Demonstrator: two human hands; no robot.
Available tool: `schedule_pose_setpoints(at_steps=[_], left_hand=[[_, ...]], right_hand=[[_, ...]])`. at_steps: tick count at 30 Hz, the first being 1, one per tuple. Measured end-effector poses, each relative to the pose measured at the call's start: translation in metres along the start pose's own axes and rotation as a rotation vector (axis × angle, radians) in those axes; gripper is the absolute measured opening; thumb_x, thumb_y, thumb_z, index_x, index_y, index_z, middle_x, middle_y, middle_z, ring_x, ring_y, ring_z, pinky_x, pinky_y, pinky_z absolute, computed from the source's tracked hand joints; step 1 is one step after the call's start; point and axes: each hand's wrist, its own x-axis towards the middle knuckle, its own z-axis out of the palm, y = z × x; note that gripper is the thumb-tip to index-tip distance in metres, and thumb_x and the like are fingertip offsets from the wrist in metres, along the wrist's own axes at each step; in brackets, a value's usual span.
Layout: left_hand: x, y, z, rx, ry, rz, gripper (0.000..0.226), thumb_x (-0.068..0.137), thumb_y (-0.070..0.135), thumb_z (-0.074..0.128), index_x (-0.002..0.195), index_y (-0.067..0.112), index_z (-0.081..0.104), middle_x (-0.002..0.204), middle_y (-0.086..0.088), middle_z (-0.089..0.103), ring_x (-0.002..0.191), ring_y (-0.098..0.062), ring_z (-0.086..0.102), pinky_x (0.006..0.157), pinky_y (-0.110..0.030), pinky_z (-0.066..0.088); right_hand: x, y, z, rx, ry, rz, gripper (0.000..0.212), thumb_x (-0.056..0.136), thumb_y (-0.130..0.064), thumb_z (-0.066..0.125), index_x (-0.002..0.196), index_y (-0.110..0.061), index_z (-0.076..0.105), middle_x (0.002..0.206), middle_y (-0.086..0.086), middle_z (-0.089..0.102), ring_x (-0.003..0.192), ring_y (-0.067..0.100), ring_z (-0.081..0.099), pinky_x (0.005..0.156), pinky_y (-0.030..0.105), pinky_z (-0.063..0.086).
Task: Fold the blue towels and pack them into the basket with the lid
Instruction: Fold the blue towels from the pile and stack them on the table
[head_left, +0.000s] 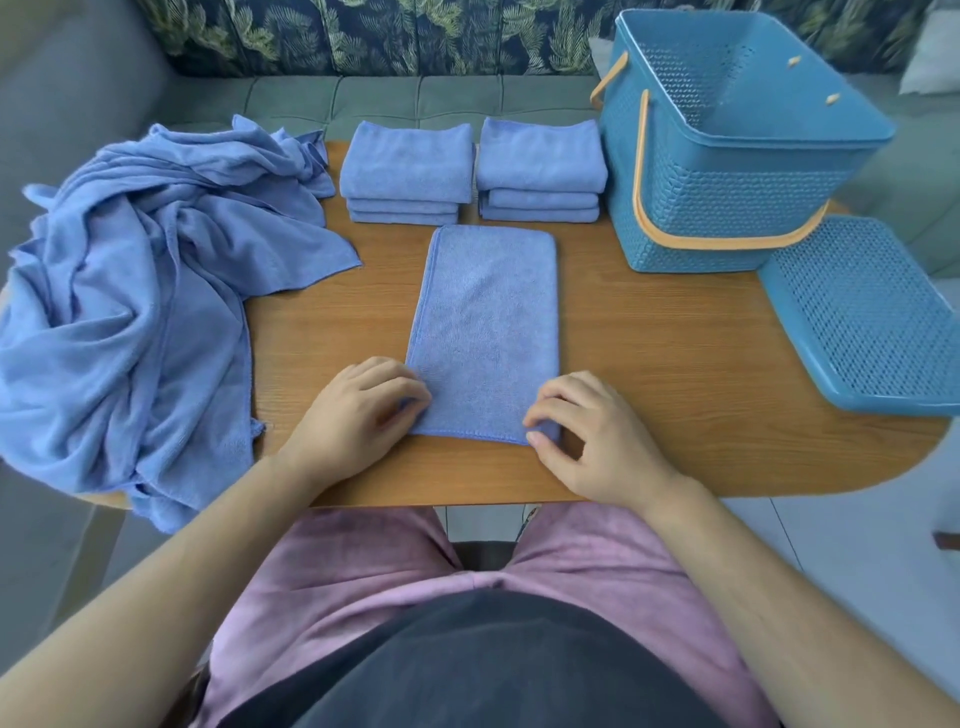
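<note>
A blue towel (488, 322), folded into a long rectangle, lies flat in the middle of the wooden table (675, 353). My left hand (358, 410) pinches its near left corner and my right hand (587, 431) pinches its near right corner. Two stacks of folded blue towels sit at the far side, one on the left (408, 169) and one on the right (540, 163). A heap of unfolded blue towels (140, 291) covers the table's left end. The blue basket (727, 140) with orange handles stands open at the far right, with its lid (867, 312) lying beside it.
A grey-green sofa (415, 98) with a leaf-patterned back runs behind the table. The heap of towels hangs over the table's left edge. My lap in pink shorts is below the near edge.
</note>
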Motion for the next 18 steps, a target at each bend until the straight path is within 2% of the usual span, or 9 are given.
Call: schedule_pose_setpoints(at_steps=[4,7,14,18], left_hand=[[-0.008,-0.003,-0.009,-0.149,-0.1,-0.046,0.022,0.095,0.031,0.065,0.107,0.016,0.075,0.112,0.004,0.068,0.114,-0.014,0.062,0.096,-0.041,0.049],[-0.013,-0.007,-0.013,-0.222,-0.163,-0.082,0.036,0.091,0.041,0.069,0.116,0.015,0.074,0.121,0.003,0.065,0.122,-0.014,0.059,0.104,-0.039,0.046],[-0.011,-0.001,-0.009,-0.123,-0.088,-0.082,0.03,0.095,0.036,0.062,0.108,0.012,0.076,0.114,0.001,0.07,0.114,-0.015,0.064,0.097,-0.039,0.051],[-0.013,0.01,-0.01,-0.105,-0.053,-0.146,0.033,0.097,0.039,0.059,0.107,0.011,0.074,0.11,0.004,0.07,0.105,-0.013,0.065,0.092,-0.034,0.051]], right_hand=[[-0.012,0.005,-0.008,0.063,-0.069,0.037,0.03,0.082,-0.021,0.075,0.111,-0.025,0.074,0.118,-0.014,0.062,0.112,0.015,0.055,0.099,0.04,0.043],[-0.012,0.007,-0.011,0.072,-0.079,0.065,0.029,0.085,-0.026,0.074,0.114,-0.03,0.074,0.121,-0.018,0.062,0.114,0.013,0.054,0.101,0.042,0.042],[-0.008,0.004,-0.004,-0.026,-0.005,0.023,0.021,0.092,-0.011,0.069,0.11,-0.02,0.074,0.113,-0.011,0.067,0.104,0.016,0.059,0.094,0.039,0.047],[-0.011,-0.007,-0.002,0.044,0.077,0.12,0.023,0.094,-0.005,0.065,0.115,-0.015,0.067,0.11,-0.007,0.068,0.1,0.012,0.062,0.091,0.032,0.048]])
